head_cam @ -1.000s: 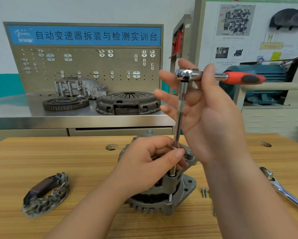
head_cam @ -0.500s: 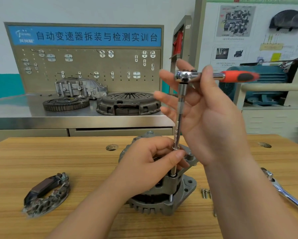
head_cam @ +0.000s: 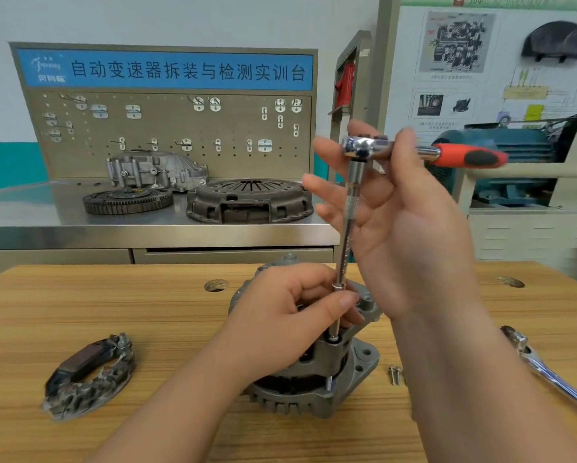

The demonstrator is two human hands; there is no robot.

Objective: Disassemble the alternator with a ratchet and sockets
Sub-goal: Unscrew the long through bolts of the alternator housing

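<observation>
a half-second on, the red-handled ratchet [head_cam: 454, 156] has barely swung: right hand [head_cam: 410, 228] thumb-hooked over it with fingers splayed, left hand [head_cam: 290, 325] pinching the extension bar [head_cam: 347, 228] upright on the alternator [head_cam: 333, 392] mid-bench [head_cam: 96, 305], bolt likely still threaded.

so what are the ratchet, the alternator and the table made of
Ratchet: head and extension look like chrome-plated steel, mirror-bright with sharp highlights; the grip is matte orange and black, likely rubber or plastic.
Alternator: dull grey cast metal, probably aluminium, from its grainy matte surface and moulded ribs.
Table: light wood grain, smooth; solid wood or laminate, cannot tell.
</observation>
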